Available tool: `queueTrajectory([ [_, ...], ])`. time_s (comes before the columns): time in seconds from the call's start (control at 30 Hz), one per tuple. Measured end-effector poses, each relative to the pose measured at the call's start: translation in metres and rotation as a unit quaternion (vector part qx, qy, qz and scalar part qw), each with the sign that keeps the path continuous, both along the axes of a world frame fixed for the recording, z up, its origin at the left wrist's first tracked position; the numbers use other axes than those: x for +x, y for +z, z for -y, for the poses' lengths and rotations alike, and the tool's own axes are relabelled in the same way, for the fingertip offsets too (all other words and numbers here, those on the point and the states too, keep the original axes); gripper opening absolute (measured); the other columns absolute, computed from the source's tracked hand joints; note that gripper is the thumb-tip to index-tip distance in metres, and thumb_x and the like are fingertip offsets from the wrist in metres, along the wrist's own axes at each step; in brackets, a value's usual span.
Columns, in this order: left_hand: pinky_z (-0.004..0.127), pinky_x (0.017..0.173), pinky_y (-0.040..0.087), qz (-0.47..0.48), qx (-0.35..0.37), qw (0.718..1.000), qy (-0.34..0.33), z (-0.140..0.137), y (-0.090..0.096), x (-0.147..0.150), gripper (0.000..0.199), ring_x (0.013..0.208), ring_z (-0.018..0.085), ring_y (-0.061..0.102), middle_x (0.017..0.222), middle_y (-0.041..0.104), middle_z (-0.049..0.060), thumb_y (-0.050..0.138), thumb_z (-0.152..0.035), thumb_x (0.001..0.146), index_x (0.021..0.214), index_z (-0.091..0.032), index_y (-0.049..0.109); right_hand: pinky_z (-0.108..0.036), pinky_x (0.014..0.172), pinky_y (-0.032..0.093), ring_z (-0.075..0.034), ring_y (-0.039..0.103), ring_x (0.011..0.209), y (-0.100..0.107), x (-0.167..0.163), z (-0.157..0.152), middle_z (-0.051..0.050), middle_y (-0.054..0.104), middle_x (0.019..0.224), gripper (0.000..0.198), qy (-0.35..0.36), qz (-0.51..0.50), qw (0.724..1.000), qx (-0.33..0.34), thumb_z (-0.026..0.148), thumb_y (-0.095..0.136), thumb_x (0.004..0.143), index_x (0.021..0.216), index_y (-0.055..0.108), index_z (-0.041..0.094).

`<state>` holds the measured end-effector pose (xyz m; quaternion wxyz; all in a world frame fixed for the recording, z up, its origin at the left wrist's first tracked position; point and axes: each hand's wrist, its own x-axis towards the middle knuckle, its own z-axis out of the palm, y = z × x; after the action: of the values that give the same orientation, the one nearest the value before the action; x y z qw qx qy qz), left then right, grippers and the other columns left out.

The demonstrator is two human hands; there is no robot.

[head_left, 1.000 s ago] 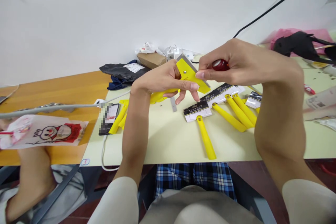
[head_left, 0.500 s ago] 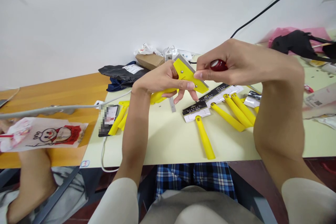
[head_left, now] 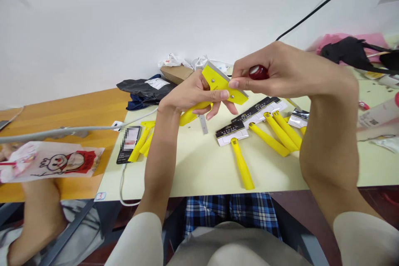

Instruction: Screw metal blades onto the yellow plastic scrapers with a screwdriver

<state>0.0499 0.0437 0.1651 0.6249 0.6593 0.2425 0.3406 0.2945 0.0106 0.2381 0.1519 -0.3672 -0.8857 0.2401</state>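
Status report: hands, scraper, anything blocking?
Left hand grips yellow scraper. Right hand holds red handle. Right thumb hides part of scraper's edge. Yellow handles on table.

The scraper (head_left: 225,86) looks to be smooth yellow plastic, with shiny metal screws (head_left: 213,80) and a dull grey metal edge (head_left: 215,68). The red handle (head_left: 259,72) is glossy, hard plastic by its shine, and the loose strip (head_left: 203,125) is flat, satiny metal. Over on the packaged handle (head_left: 242,166) the yellow plastic is smooth too, beneath a printed sleeve (head_left: 231,134) that gleams like clear film (paper or card inside, I can't tell). The tabletop (head_left: 205,174) is smooth and nearly matt; the shorts (head_left: 232,214) are soft plaid cloth, the parcel bag (head_left: 141,89) wrinkled, slightly shiny black plastic.
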Motion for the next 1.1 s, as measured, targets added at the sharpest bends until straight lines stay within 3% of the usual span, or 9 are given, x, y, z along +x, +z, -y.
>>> queueTrajectory([
  [0.1,0.022,0.030,0.027,-0.049,0.007,0.996,-0.074,-0.006,0.001,-0.001,0.051,0.029,0.004,0.042,0.072,0.077,0.012,0.093,-0.060,0.078,0.085,-0.013,0.075,-0.037,0.059,0.022,-0.017,0.026,0.067,-0.001,0.002,-0.002,0.002,0.036,0.067,0.034,-0.010,-0.014,1.000,0.013,0.051,0.060,0.107,0.084,0.063,0.025],
  [0.2,0.021,0.032,0.028,-0.051,0.001,0.999,-0.016,-0.009,0.002,-0.001,0.052,0.031,0.003,0.042,0.070,0.076,0.010,0.095,-0.060,0.075,0.084,-0.014,0.074,-0.038,0.059,0.022,-0.018,0.025,0.067,-0.002,0.005,-0.006,0.002,0.035,0.066,0.034,-0.012,-0.017,1.000,0.005,0.055,0.063,0.104,0.084,0.063,0.027],
  [0.37,0.023,0.036,0.027,-0.045,0.001,0.997,-0.059,-0.006,0.000,0.010,0.055,0.033,0.000,0.037,0.075,0.078,0.013,0.084,-0.064,0.088,0.083,-0.010,0.073,-0.038,0.061,0.023,-0.018,0.026,0.068,-0.004,0.010,-0.009,0.001,0.036,0.067,0.037,-0.029,-0.019,0.999,0.040,0.055,0.058,0.106,0.083,0.061,0.027],
  [0.47,0.021,0.035,0.023,-0.001,-0.037,0.999,0.018,0.002,-0.007,0.023,0.050,0.037,0.001,0.041,0.078,0.078,0.010,0.084,-0.061,0.089,0.092,-0.012,0.074,-0.037,0.062,0.026,-0.018,0.031,0.069,-0.003,0.011,-0.007,0.000,0.042,0.071,0.036,-0.081,-0.028,0.992,0.091,0.054,0.053,0.109,0.090,0.063,0.026],
  [0.6,0.019,0.038,0.031,0.062,-0.112,0.984,0.127,0.021,-0.034,0.038,0.043,0.054,0.005,0.054,0.091,0.081,0.013,0.089,-0.053,0.086,0.096,-0.013,0.075,-0.037,0.066,0.038,-0.018,0.050,0.072,0.002,0.009,0.005,-0.003,0.056,0.081,0.033,-0.130,-0.124,0.969,0.167,0.054,0.048,0.112,0.103,0.061,0.025],
  [0.7,0.018,0.046,0.041,0.127,-0.157,0.968,0.151,0.039,-0.064,0.040,0.034,0.070,0.009,0.061,0.110,0.082,0.017,0.088,-0.041,0.088,0.103,-0.013,0.077,-0.037,0.070,0.047,-0.021,0.064,0.079,0.004,0.003,0.016,-0.005,0.056,0.083,0.037,-0.159,-0.231,0.933,0.224,0.057,0.048,0.112,0.094,0.053,0.024],
  [0.9,0.021,0.057,0.051,0.166,-0.200,0.946,0.194,0.057,-0.120,0.038,0.031,0.104,0.020,0.073,0.137,0.076,0.019,0.088,-0.033,0.088,0.110,-0.014,0.079,-0.031,0.059,0.047,-0.016,0.061,0.066,0.001,-0.008,0.025,0.000,0.057,0.081,0.034,-0.184,-0.385,0.874,0.231,0.051,0.053,0.110,0.086,0.053,0.027],
  [0.97,0.021,0.058,0.051,0.163,-0.200,0.944,0.205,0.056,-0.130,0.039,0.032,0.118,0.026,0.073,0.138,0.076,0.019,0.089,-0.035,0.086,0.109,-0.015,0.079,-0.032,0.065,0.047,-0.016,0.061,0.070,-0.001,-0.011,0.023,0.000,0.060,0.083,0.033,-0.160,-0.374,0.883,0.234,0.049,0.054,0.109,0.088,0.063,0.026],
  [1.1,0.021,0.050,0.046,0.157,-0.215,0.946,0.186,0.058,-0.132,0.038,0.038,0.128,0.034,0.074,0.135,0.078,0.020,0.092,-0.039,0.084,0.112,-0.015,0.080,-0.035,0.076,0.045,-0.018,0.060,0.077,-0.018,-0.023,0.006,-0.003,0.072,0.087,0.023,-0.031,-0.200,0.955,0.219,0.038,0.069,0.103,0.099,0.080,0.018],
])
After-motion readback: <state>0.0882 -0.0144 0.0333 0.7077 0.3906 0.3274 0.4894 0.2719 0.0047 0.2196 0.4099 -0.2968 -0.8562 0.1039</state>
